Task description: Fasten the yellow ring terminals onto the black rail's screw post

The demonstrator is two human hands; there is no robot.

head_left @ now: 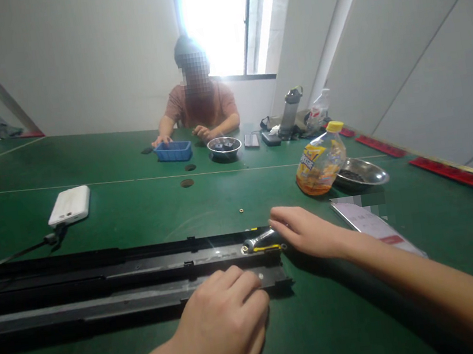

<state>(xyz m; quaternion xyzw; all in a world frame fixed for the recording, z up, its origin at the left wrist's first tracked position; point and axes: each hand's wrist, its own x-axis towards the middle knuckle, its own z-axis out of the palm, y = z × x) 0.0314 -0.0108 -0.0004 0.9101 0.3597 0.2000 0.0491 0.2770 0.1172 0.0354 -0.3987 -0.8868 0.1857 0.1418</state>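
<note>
Long black rails (147, 293) lie across the table in front of me, running from the left edge to the middle. In my right hand (302, 229) is a metal wrench (262, 238), its head around a small brass-coloured nut (245, 249) in the far rail's channel. A yellow strip (267, 248) lies beside the wrench. My left hand (233, 317) is closed on the near rail close to its right end; its fingertips are partly hidden. A small brass ring (241, 210) lies on the table behind the rails.
A drink bottle (321, 160), a metal bowl (362, 173) and a printed sheet (373, 225) are to the right. A white device (69, 205) with a cable lies left. Across the green table (137, 213), a person sits by a blue tray (173, 152) and another bowl (225, 150).
</note>
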